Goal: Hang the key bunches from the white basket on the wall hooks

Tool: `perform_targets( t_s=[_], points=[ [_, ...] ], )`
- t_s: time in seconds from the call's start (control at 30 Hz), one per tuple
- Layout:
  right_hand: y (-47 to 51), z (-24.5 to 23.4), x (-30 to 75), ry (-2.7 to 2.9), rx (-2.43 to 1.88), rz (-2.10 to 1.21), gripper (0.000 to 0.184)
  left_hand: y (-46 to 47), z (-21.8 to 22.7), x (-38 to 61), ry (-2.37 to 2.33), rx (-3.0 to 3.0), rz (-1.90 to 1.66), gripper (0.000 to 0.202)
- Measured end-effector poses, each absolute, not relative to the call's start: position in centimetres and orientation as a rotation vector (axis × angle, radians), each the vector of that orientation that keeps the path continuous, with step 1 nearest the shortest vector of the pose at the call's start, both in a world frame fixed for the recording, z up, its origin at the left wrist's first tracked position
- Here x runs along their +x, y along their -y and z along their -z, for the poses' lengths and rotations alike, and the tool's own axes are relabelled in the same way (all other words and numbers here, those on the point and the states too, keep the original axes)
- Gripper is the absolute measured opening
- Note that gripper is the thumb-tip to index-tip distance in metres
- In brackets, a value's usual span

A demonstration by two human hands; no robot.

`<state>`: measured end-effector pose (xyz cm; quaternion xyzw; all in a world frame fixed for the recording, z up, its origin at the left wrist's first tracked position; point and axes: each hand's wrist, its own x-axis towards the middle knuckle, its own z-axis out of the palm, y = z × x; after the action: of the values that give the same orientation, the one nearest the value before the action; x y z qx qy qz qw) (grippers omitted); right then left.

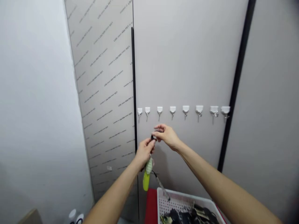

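My left hand point(144, 151) is closed around a small dark ring or clip point(152, 137), from which a pale green and yellow tag point(147, 174) and a thin strap point(161, 185) hang down. My right hand point(166, 134) pinches the same dark piece from the right, fingers curled. Both hands are raised in front of a grey wall panel, just below a row of several white adhesive hooks point(173, 110). The hooks nearest my hands, among them the hook point(159, 110) above my right hand, carry nothing.
A white perforated basket point(163, 199) with several dark items in it sits at the bottom, on a red surface point(151, 205). A film-covered panel point(105, 93) stands to the left, a black strip point(235, 84) to the right. Two white bottle caps point(76, 216) show low left.
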<state>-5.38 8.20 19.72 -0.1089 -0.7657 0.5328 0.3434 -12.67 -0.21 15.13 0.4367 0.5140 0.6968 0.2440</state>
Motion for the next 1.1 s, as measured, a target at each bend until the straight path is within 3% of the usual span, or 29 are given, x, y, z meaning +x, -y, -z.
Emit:
perform_targets(
  t_s=[0.2, 0.37, 0.63, 0.9, 1.1],
  points=[
    [-7.4, -22.7, -11.8, 1.823, -0.255, -0.958, 0.032, -1.1, -18.3, -16.3, -1.348, 0.923, -2.224, 0.021],
    [-7.4, -23.9, -13.7, 1.78, -0.347, -0.796, 0.029, -2.4, -19.9, -18.6, -1.347, 0.992, -2.341, 0.017],
    [-6.9, -22.2, -14.0, 1.859, -0.231, -1.347, 0.022, -1.7, -20.7, -20.1, -1.268, 1.191, -2.169, 0.019],
    [-7.4, -22.4, -15.2, 1.583, -0.433, -0.808, 0.023, -2.6, -20.8, -20.0, -1.739, 0.982, -2.485, 0.02],
    [-7.6, -22.6, -15.6, 1.703, -0.362, -0.953, 0.025, -3.6, -19.9, -20.4, -1.307, 0.999, -2.538, 0.016]
  ],
)
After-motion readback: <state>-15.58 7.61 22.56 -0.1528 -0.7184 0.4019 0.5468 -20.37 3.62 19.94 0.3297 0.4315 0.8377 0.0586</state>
